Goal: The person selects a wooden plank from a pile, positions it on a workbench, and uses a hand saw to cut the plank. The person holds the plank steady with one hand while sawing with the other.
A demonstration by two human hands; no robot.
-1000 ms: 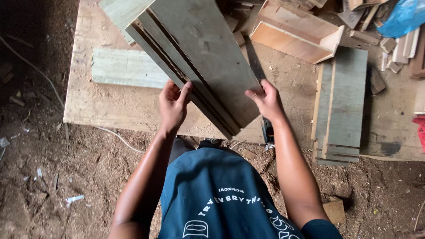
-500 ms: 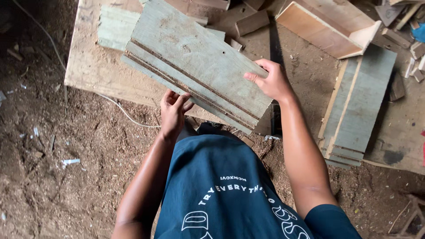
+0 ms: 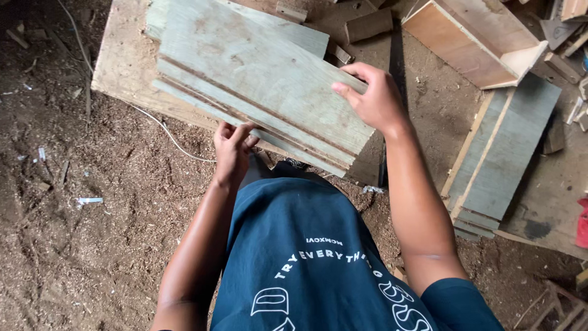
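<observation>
I hold a stack of grey-green wooden boards (image 3: pixel 257 79) in front of me, its long edge slanting down to the right. My left hand (image 3: pixel 233 150) grips the near lower edge of the stack with the fingers curled under it. My right hand (image 3: pixel 373 98) rests on the top board near its right end, thumb on top and fingers wrapped round the far edge. The stack hangs above a pale plywood sheet (image 3: pixel 122 67) on the ground.
A second pile of grey-green boards (image 3: pixel 502 159) lies to the right. An open wooden box (image 3: pixel 478 43) sits at the upper right, with wood scraps (image 3: pixel 367 24) near it. A thin white cord (image 3: pixel 165 132) runs over the sawdust floor at left. A red object (image 3: pixel 582 224) is at the right edge.
The stack has swung counter-clockwise and moved left. My right hand slid from the near corner up onto the stack's right end. My left hand stays at the near edge.
</observation>
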